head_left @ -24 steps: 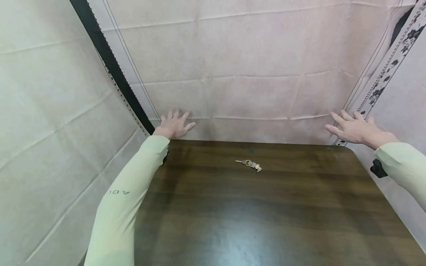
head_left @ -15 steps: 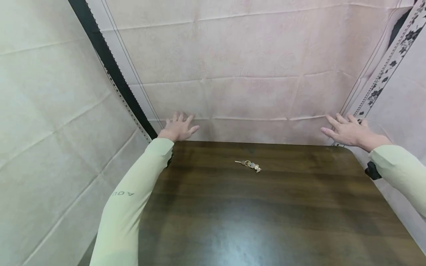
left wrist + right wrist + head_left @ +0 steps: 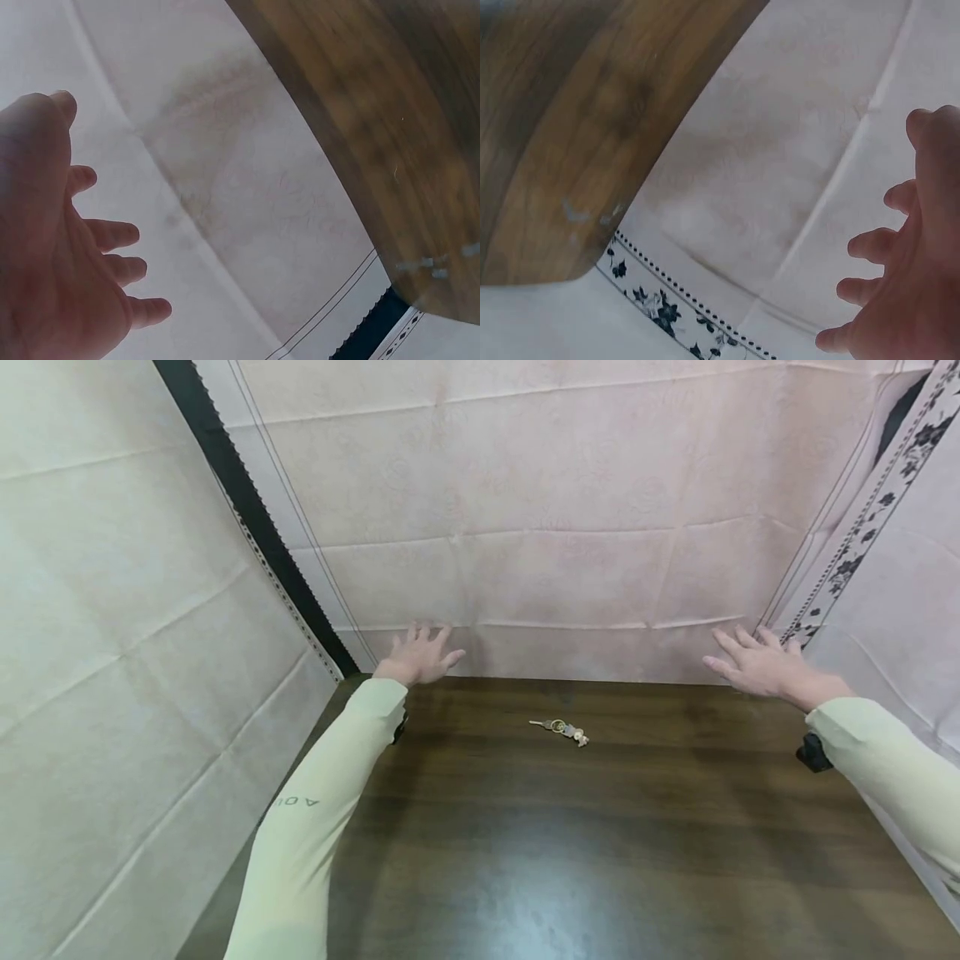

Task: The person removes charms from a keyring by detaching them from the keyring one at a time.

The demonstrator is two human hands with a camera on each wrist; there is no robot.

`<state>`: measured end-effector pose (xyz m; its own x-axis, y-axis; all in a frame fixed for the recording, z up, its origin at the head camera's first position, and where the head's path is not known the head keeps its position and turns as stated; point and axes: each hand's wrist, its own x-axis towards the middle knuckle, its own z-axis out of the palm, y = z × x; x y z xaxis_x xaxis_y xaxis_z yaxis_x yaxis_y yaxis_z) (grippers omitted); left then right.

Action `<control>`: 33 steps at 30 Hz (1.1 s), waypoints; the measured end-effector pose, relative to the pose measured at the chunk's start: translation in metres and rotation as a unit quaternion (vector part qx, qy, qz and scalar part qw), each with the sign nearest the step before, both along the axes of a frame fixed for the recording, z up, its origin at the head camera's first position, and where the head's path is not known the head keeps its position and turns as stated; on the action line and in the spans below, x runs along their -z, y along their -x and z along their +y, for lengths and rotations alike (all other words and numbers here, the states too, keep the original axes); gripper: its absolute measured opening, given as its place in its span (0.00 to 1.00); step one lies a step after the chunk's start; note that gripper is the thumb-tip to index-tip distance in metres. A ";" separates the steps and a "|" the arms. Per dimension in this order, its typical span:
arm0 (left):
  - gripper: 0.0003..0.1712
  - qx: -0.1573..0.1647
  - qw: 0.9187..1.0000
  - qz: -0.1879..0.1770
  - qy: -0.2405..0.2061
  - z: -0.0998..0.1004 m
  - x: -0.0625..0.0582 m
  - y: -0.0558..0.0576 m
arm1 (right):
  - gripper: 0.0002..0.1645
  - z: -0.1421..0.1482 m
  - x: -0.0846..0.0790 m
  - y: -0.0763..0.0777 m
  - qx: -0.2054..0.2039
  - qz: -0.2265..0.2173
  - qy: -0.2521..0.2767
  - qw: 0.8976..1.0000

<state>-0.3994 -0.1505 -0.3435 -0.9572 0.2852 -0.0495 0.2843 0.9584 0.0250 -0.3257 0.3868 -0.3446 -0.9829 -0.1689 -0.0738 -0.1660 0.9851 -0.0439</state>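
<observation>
A key (image 3: 539,723) on a ring with a small pale charm (image 3: 579,737) lies on the dark wooden table, towards its far edge. My left hand (image 3: 418,657) is spread, palm down, above the table's far left corner, holding nothing. Over the far right side hovers my right hand (image 3: 768,668), its fingers spread too and nothing in it. In the left wrist view the fingers of the left hand (image 3: 64,247) reach out over pale cloth beyond the table edge. Likewise, the right wrist view has the right hand (image 3: 904,262) with bare, parted fingers.
The brown wooden table (image 3: 555,827) has rounded corners. Pale creased cloth (image 3: 562,527) hangs behind it and on both sides. A dark strip (image 3: 255,518) runs down the back left corner, and a floral border (image 3: 877,514) down the back right. Black straps sit at both wrists.
Both hands have drifted inward and slightly nearer, the left to the right and the right to the left. The key and charm stay in place.
</observation>
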 end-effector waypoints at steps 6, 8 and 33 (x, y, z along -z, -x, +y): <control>0.41 -0.003 1.000 -0.021 -0.008 0.006 0.010 0.000 | 0.48 -0.020 0.012 0.002 -0.005 0.013 0.019 1.000; 0.41 -0.003 1.000 -0.028 -0.006 0.007 0.016 -0.001 | 0.48 -0.027 0.018 0.003 -0.010 0.016 0.022 1.000; 0.39 0.020 0.997 -0.065 -0.029 0.048 0.080 -0.006 | 0.41 -0.090 0.066 0.008 -0.070 0.033 0.049 0.996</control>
